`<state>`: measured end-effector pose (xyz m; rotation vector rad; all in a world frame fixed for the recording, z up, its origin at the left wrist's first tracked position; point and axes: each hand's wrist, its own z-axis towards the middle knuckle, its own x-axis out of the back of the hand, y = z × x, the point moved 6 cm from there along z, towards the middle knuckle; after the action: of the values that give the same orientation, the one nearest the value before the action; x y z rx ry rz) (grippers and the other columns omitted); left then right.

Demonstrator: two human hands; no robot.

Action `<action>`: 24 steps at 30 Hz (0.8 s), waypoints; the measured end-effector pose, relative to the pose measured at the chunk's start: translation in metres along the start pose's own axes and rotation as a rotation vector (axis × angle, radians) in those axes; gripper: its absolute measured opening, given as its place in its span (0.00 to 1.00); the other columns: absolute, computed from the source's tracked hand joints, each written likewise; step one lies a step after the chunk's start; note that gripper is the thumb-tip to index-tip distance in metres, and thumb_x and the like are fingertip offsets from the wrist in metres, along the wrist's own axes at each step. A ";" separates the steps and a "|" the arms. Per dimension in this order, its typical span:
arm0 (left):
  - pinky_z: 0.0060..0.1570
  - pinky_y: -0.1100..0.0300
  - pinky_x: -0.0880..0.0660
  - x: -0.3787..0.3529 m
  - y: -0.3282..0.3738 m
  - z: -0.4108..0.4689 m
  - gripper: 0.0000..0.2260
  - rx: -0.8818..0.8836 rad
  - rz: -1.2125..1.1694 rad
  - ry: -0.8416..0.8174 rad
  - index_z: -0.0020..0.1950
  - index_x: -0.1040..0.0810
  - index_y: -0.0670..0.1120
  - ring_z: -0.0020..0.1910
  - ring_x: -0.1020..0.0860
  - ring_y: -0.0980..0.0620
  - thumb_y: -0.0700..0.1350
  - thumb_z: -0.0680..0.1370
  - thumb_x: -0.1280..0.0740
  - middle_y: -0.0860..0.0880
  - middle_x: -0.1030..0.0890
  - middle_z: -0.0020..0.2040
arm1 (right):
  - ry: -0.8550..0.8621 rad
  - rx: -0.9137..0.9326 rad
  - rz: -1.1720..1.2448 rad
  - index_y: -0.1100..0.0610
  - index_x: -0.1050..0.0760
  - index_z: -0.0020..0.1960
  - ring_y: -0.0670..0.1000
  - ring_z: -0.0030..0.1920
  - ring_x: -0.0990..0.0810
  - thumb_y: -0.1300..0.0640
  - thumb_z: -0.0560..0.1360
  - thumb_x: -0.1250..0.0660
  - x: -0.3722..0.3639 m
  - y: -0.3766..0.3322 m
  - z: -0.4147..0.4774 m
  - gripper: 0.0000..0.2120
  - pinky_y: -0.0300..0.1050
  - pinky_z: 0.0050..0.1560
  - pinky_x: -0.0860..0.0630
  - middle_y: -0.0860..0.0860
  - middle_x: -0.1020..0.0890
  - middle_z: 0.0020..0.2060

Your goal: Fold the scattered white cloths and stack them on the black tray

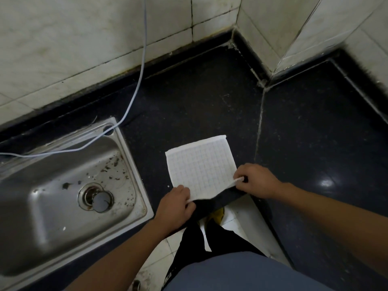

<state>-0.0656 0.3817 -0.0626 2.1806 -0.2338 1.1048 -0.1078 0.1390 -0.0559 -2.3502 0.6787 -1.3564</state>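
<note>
Closest to me, my left hand (176, 203) pinches the near left corner of the thin white square cloth with a faint grid weave (201, 164), fingers curled tight on the hem. My right hand (255, 181) pinches the near right corner the same way, and the edge between them is lifted just off the dark speckled stone surface (199, 101). The rest of the cloth lies flat on that surface, stretching away from me. It looks light and limp. I judge it will sag in the middle and slide easily on the polished stone, so the corners are the right place to hold, kept taut as I carry the near edge over to the far one. Further off to my left sits the stained stainless steel sink (37, 206), with a pale thin cable (142, 59) trailing into it from the grimy white tiled wall (84, 38). No black tray is in view.
</note>
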 end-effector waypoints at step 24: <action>0.43 0.53 0.27 0.083 -0.076 0.106 0.09 0.426 0.028 0.228 0.51 0.23 0.45 0.49 0.23 0.43 0.45 0.73 0.30 0.43 0.23 0.50 | 0.264 -0.309 -0.199 0.53 0.25 0.54 0.55 0.49 0.21 0.48 0.75 0.33 0.060 0.007 0.108 0.12 0.47 0.44 0.27 0.53 0.21 0.50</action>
<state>0.0876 0.3827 -0.0800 2.3900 0.0821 1.5170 0.0106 0.1060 -0.0696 -2.5567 0.7951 -1.7851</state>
